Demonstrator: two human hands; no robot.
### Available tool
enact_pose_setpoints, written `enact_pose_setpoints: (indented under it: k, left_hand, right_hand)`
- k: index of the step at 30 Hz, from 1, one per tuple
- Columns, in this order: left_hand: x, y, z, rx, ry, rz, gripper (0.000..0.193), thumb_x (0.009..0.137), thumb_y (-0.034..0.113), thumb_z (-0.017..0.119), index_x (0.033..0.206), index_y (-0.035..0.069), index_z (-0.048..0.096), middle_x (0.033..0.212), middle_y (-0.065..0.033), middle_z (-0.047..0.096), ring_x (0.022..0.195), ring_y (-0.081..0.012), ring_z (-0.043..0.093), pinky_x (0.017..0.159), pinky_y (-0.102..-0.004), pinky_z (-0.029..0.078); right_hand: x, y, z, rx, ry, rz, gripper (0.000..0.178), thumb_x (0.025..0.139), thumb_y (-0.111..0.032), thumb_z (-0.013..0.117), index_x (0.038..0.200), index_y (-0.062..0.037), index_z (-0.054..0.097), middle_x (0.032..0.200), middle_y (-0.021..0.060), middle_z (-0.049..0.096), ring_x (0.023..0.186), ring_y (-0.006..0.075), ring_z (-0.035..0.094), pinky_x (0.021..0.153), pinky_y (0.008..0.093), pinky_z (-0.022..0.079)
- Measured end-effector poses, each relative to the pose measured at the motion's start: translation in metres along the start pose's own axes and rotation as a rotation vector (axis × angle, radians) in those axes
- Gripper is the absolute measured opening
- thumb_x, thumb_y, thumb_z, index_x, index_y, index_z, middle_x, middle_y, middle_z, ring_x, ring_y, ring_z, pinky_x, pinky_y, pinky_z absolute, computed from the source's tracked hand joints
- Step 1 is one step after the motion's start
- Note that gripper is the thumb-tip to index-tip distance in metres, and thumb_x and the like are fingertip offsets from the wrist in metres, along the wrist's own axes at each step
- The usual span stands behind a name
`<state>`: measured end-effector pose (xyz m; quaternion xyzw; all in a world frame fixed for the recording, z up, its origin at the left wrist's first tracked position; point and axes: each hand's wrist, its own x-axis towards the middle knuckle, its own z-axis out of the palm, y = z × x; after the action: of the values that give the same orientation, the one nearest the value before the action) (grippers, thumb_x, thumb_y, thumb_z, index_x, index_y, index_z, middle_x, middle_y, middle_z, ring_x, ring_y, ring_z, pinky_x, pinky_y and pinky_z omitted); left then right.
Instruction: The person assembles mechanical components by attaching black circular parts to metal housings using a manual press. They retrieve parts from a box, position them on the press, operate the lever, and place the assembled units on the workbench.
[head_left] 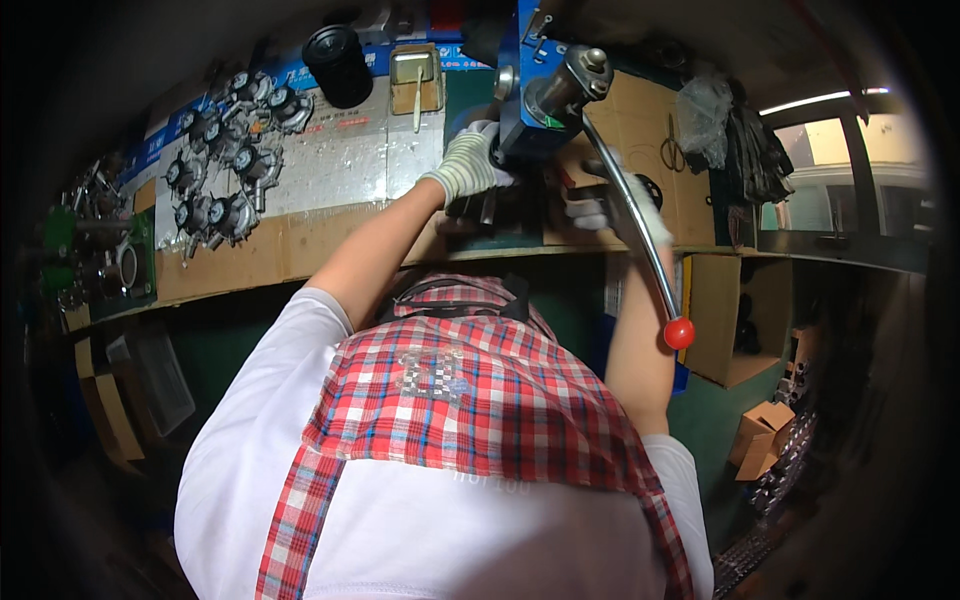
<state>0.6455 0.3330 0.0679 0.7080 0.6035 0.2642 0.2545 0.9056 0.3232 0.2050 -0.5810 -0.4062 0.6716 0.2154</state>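
A blue lever press (pixel 535 130) stands on the workbench, its long steel lever (pixel 635 205) slanting toward me and ending in a red ball knob (pixel 679 333). My left hand (pixel 468 165), in a striped white knit glove, is curled in beside the lower end of the press. Its fingertips and whatever they grip are hidden in the dark area there. Just right of the press, partly behind the lever, my gloved right hand (pixel 597 212) is smeared by motion. Its fingers and anything in them cannot be made out.
Several round metal pump-like parts (pixel 240 160) stand on cardboard at the left. A black canister (pixel 338 68) and a tray (pixel 415 78) with a brush (pixel 418 105) sit at the back. Scissors (pixel 672 150) lie at right. Below the bench edge is an open cardboard box (pixel 712 325).
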Motion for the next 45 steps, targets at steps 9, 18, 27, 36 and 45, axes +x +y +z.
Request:
enact_pose_setpoints:
  k: [9, 18, 27, 36, 45]
  left_hand:
    - [0.011, -0.008, 0.008, -0.018, -0.083, 0.012, 0.102, 0.062, 0.051, 0.086, 0.143, 0.002, 0.047, 0.142, -0.0247, 0.049, 0.131, -0.0415, 0.048, 0.110, -0.0448, 0.041]
    - [0.008, 0.003, 0.001, -0.006, -0.029, 0.045, 0.092, 0.062, 0.040, 0.088, 0.136, 0.000, 0.051, 0.135, -0.0255, 0.052, 0.125, -0.0423, 0.051, 0.107, -0.0440, 0.043]
    - [0.009, 0.008, -0.002, 0.013, -0.051, 0.041, 0.089, 0.061, 0.039, 0.089, 0.134, 0.002, 0.053, 0.135, -0.0250, 0.051, 0.125, -0.0434, 0.051, 0.107, -0.0454, 0.042]
    - [-0.027, -0.004, 0.000, -0.173, -0.076, -0.168, 0.103, 0.074, 0.035, 0.085, 0.154, 0.007, 0.028, 0.151, -0.0269, 0.040, 0.139, -0.0416, 0.041, 0.116, -0.0428, 0.035]
    - [-0.046, 0.024, 0.006, -1.001, 0.010, -0.702, 0.082, 0.098, 0.047, 0.059, 0.157, 0.004, 0.023, 0.146, -0.0180, 0.046, 0.128, -0.0288, 0.048, 0.107, -0.0402, 0.040]
  right_hand:
    - [-0.135, 0.028, -0.004, -1.196, 0.228, -0.117, 0.051, 0.096, -0.040, 0.060, 0.131, -0.0026, 0.055, 0.094, 0.0269, 0.069, 0.087, 0.0415, 0.067, 0.081, 0.0464, 0.052]
    - [-0.037, 0.138, 0.001, -1.085, 0.507, -0.153, 0.045, 0.101, -0.043, 0.046, 0.118, -0.0052, 0.063, 0.101, 0.0256, 0.069, 0.098, 0.0453, 0.065, 0.084, 0.0531, 0.051]
    - [-0.008, 0.163, -0.001, -1.126, 0.688, -0.219, 0.039, 0.101, -0.040, 0.048, 0.107, -0.0071, 0.067, 0.086, 0.0250, 0.070, 0.083, 0.0449, 0.067, 0.074, 0.0525, 0.054]
    - [0.077, 0.195, 0.005, -0.979, 0.704, -0.257, 0.035, 0.098, -0.040, 0.051, 0.112, -0.0107, 0.063, 0.082, 0.0244, 0.068, 0.080, 0.0464, 0.065, 0.072, 0.0557, 0.050]
    - [0.104, 0.201, 0.005, -0.921, 0.674, -0.258, 0.041, 0.095, -0.036, 0.055, 0.131, -0.0165, 0.055, 0.093, 0.0219, 0.070, 0.083, 0.0455, 0.066, 0.076, 0.0550, 0.053]
